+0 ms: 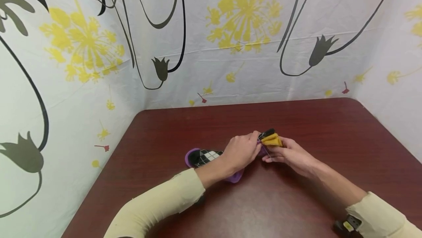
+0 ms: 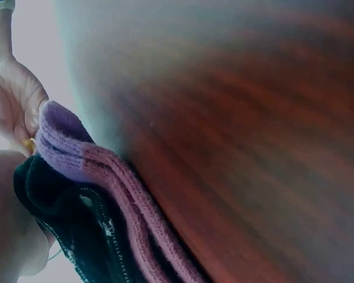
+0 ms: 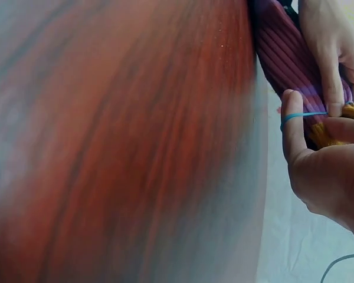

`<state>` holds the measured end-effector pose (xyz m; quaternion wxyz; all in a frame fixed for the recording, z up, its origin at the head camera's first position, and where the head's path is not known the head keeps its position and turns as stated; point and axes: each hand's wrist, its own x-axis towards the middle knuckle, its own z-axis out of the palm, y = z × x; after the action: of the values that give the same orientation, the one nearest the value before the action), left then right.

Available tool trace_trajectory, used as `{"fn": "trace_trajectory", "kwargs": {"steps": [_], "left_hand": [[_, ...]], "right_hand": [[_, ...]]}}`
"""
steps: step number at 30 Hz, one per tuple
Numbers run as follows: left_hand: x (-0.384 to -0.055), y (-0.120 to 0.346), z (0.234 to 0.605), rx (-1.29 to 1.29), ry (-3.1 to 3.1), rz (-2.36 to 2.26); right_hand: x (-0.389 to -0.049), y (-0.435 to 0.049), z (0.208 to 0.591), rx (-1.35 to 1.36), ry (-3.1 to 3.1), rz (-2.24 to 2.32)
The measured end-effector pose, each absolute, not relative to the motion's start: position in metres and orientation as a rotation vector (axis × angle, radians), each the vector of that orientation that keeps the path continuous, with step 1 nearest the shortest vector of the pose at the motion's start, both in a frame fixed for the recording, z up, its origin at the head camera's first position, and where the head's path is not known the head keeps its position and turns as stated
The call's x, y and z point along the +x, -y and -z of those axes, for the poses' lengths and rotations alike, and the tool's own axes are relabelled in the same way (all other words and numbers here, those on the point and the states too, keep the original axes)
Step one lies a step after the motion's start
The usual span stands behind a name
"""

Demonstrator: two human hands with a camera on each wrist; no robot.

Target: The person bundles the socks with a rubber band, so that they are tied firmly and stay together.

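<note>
A bundle of socks lies across the table: a black argyle sock (image 1: 211, 155) with white diamonds on top of a purple sock (image 1: 235, 178). The left hand (image 1: 240, 152) grips the bundle near its yellow cuff end (image 1: 272, 140). Around a finger of the right hand (image 1: 296, 158) loops a thin blue rubber band (image 3: 310, 114), stretched taut toward the socks. That hand's thumb lies by the yellow knit in the right wrist view. The left wrist view shows the purple-pink sock (image 2: 115, 168) beside the black one (image 2: 71, 218); the band's far side is hidden.
The dark red-brown table (image 1: 280, 208) has rounded far corners. Behind and beside it hangs a white cloth (image 1: 194, 47) with yellow, grey and red flower prints. A small dark device (image 1: 350, 224) sits by the right sleeve.
</note>
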<state>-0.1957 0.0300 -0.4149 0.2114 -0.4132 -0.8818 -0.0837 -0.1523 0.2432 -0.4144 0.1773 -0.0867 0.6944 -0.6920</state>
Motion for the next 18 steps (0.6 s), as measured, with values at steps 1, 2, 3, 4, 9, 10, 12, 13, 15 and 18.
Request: {"fn": "trace_trajectory", "kwargs": {"steps": [1,2,3,4,9,10,12,13,15,18], "left_hand": [[-0.1965,-0.0298,0.4147,-1.139,2.46,0.234],[-0.1973,-0.0296,0.4145,-1.132,2.472,0.237],[-0.1981,-0.0294,0.4144,-1.125,2.482,0.243],[-0.1991,-0.0292,0.4143,-1.116,2.491,0.251],[-0.204,-0.0285,0.4135,-1.036,2.519,0.309],[-0.2047,-0.0284,0.4137,-1.023,2.523,0.321],[-0.2055,-0.0285,0.4142,-1.01,2.531,0.336],[-0.2058,-0.0286,0.4147,-1.01,2.536,0.341],[-0.206,-0.0291,0.415,-1.01,2.543,0.348],[-0.2064,-0.0303,0.4149,-1.003,2.55,0.356]], "right_hand": [[-0.1519,-0.2439,0.4149,-0.26,-1.976,1.948],[-0.1514,-0.2448,0.4153,-0.275,-1.991,1.934],[-0.151,-0.2458,0.4161,-0.282,-2.003,1.924],[-0.1506,-0.2467,0.4169,-0.295,-2.015,1.913],[-0.1481,-0.2502,0.4202,-0.314,-2.033,1.878],[-0.1475,-0.2505,0.4207,-0.314,-2.036,1.874],[-0.1461,-0.2505,0.4209,-0.309,-2.046,1.869],[-0.1454,-0.2504,0.4209,-0.306,-2.057,1.865],[-0.144,-0.2497,0.4203,-0.303,-2.088,1.854],[-0.1422,-0.2484,0.4187,-0.305,-2.152,1.832]]}}
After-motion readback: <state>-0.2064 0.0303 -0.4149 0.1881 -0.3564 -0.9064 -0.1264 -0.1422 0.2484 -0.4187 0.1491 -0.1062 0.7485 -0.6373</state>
